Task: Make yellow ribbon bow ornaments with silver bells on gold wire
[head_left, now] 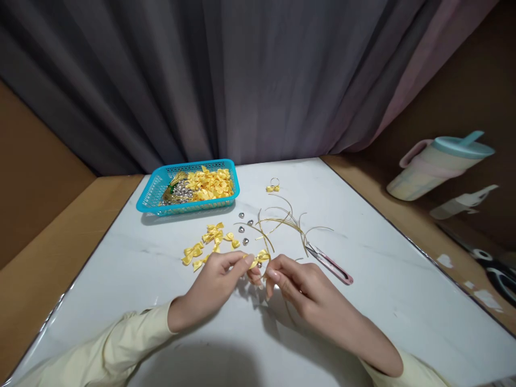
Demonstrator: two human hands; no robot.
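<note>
Between thumb and fingers, my left hand (228,271) pinches a yellow ribbon bow (260,258). My right hand (300,282) is closed just beside the bow, its thumb and forefinger pinched on a thin gold cord (264,276). Left of the hands lie several loose yellow bows (213,233). Several small silver heart-shaped beads (241,229) are scattered beyond my fingertips. Cut lengths of gold cord (282,220) spread over the table, and pink-handled thread snips (330,264) rest to the right of them.
A blue plastic basket (187,208) holds yellow bows, silver beads and gold cord. Farther back lies a bow with a ring-shaped loop (273,188). On the right are a tumbler with a straw (439,166), a small squeeze bottle (459,204) and black-handled scissors (500,279).
</note>
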